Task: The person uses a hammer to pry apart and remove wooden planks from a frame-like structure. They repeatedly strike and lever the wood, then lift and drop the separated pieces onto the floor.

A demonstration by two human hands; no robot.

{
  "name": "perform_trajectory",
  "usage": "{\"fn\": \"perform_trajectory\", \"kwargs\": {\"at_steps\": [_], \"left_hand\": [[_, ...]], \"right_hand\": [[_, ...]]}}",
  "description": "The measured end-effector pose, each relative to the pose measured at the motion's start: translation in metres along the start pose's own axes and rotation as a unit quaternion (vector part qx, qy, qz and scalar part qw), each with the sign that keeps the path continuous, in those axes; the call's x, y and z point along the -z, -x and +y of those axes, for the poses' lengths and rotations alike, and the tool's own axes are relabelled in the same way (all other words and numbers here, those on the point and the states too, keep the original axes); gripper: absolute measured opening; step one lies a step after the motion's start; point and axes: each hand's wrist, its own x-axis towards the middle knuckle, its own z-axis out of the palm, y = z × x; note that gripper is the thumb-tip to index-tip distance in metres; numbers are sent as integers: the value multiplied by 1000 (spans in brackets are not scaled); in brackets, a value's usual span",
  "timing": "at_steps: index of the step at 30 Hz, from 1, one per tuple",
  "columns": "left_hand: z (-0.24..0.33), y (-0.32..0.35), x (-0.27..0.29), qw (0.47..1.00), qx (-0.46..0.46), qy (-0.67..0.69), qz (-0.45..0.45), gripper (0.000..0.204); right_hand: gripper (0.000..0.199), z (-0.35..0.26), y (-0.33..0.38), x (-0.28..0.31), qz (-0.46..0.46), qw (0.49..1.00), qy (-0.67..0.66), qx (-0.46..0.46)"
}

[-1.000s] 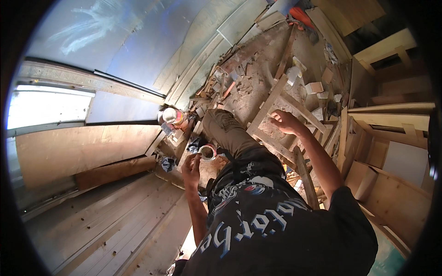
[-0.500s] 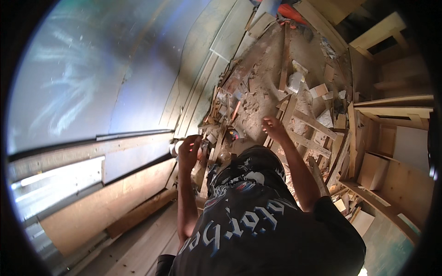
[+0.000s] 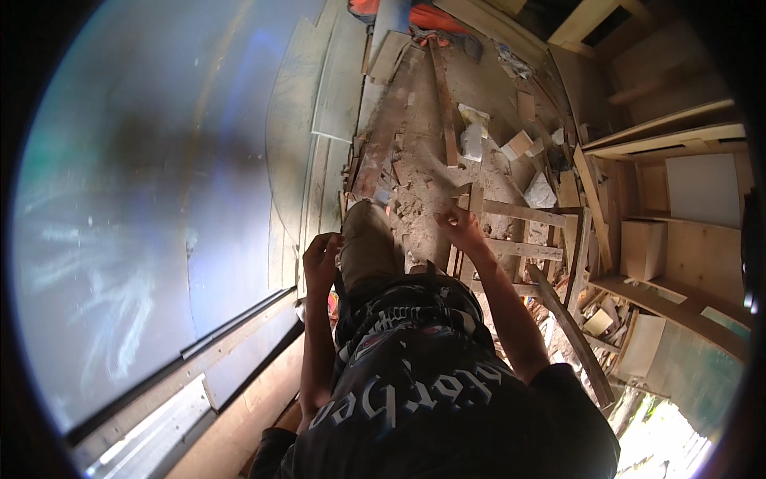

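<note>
My left hand [image 3: 321,260] hangs at my left side near the grey panel wall, its fingers loosely bent and nothing visible in them. Out in front on the right, my right hand [image 3: 463,228] is raised over the dirt floor. Its fingers are loosely curled and apart, with no object showing between them. One leg in brown trousers [image 3: 371,247] reaches forward between the hands. Nearest to my right hand lies a wooden frame of slats [image 3: 523,249], lower down and not touched.
Dusty ground [image 3: 415,176] runs ahead, with a long plank [image 3: 443,104], broken white chunks [image 3: 472,144] and scrap wood on it. A large grey panel [image 3: 144,184] stands along the left. Open wooden cabinets [image 3: 678,199] line the right. Orange cloth [image 3: 443,17] lies far ahead.
My view has turned and moved forward, and a trousered leg has swung out ahead. Both hands stay raised at my sides, free of any object. The debris on the left is now mostly hidden.
</note>
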Motion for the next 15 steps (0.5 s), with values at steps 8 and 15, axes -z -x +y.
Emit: {"fn": "perform_trajectory", "kwargs": {"at_steps": [8,15], "left_hand": [[-33,-158,-81,992,114,48,-31,23],[-142,-282,-187,968,196,-17,-154,28]], "right_hand": [[22,45,-53,0,58,985,-38,-158],[32,110,-173,-9,110,969,-47,-216]]}}
